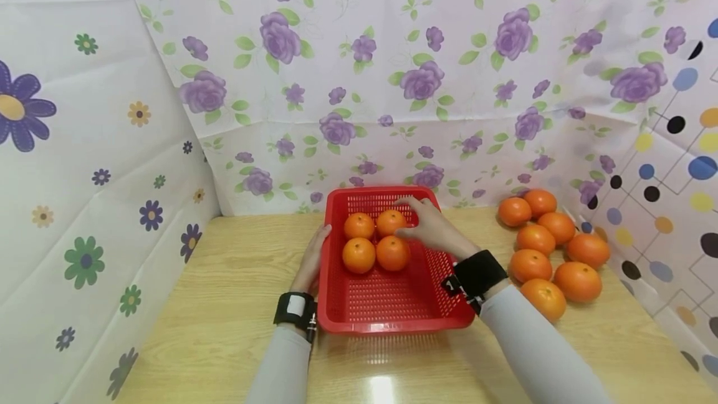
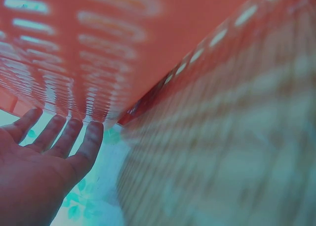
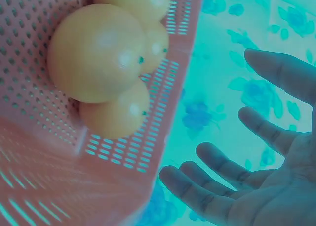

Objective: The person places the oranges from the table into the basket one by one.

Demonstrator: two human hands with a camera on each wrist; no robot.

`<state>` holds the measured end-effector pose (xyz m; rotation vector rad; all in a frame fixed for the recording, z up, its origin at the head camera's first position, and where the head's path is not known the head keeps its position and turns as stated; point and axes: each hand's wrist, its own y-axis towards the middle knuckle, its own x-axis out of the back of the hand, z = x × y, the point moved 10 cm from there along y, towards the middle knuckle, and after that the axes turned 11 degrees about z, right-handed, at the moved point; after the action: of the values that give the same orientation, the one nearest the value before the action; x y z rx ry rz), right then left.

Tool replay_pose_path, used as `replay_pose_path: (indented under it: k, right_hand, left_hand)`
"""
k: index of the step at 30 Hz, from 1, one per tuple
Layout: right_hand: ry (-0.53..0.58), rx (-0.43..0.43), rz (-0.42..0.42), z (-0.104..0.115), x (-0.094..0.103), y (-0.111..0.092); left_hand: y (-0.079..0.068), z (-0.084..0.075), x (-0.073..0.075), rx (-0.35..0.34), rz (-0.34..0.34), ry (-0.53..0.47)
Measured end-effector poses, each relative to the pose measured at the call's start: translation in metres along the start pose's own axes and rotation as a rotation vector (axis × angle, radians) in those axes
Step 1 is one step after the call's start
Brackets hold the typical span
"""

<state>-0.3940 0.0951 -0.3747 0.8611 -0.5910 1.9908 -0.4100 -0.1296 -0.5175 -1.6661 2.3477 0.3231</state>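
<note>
A red plastic basket (image 1: 392, 328) with perforated walls stands on the table, holding several oranges (image 1: 359, 255) grouped toward its far left part. Along the basket's left wall lies my left hand (image 1: 310, 260); in the left wrist view its extended fingers (image 2: 91, 142) are at the outer side of that wall. My right hand (image 1: 430, 227) is over the basket's right half, just beside the oranges. Its fingers and thumb are spread and hold nothing, as the right wrist view shows, with the nearest orange (image 3: 98, 53) apart from them.
More loose oranges (image 1: 535, 239) lie in a group on the table to the right of the basket. The wooden table (image 1: 235, 304) meets a flowered cloth (image 1: 336, 80) at the back. Patterned sheets hang at the left and right sides.
</note>
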Motion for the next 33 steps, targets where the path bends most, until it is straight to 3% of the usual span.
replay_pose_path:
  k: [19, 33]
  right_hand:
    - [0.091, 0.106, -0.114, 0.006, 0.051, -0.059]
    - [0.197, 0.013, -0.159, -0.021, 0.063, -0.099]
  left_hand:
    - [0.000, 0.001, -0.003, 0.006, 0.009, -0.013]
    - [-0.002, 0.000, 0.001, 0.010, -0.028, 0.008]
